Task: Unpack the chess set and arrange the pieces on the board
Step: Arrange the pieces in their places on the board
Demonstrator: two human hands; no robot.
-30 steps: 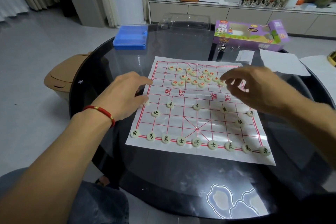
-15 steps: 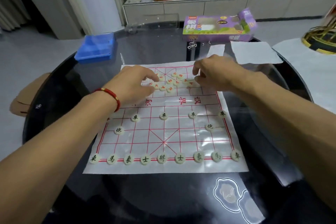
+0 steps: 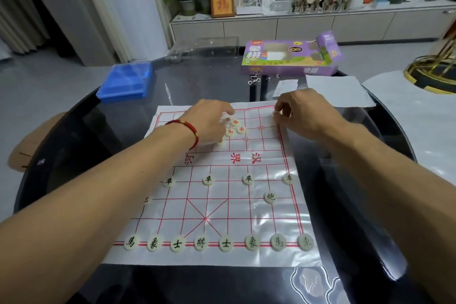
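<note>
A white plastic xiangqi board sheet (image 3: 261, 215) with red lines lies on the dark glass table. Black-lettered pieces (image 3: 201, 243) stand in order along the near row and on the soldier line. Several red-lettered pieces (image 3: 235, 126) sit in a loose heap on the far half. My left hand (image 3: 208, 122), with a red bracelet at the wrist, lies over that heap with its fingers reaching onto it. My right hand (image 3: 299, 112) is at the board's far right corner and pinches a small piece there, mostly hidden by the fingers.
A purple chess box (image 3: 288, 59) lies open at the table's far side, with white paper sheets (image 3: 338, 90) in front of it. A blue plastic case (image 3: 125, 82) sits at the far left, a clear lid (image 3: 204, 48) behind it. The round table's edge (image 3: 32, 180) curves at left.
My right hand has moved from the heap of red pieces to the board's far right corner. My left hand has gone further onto the heap. The camera has tilted closer.
</note>
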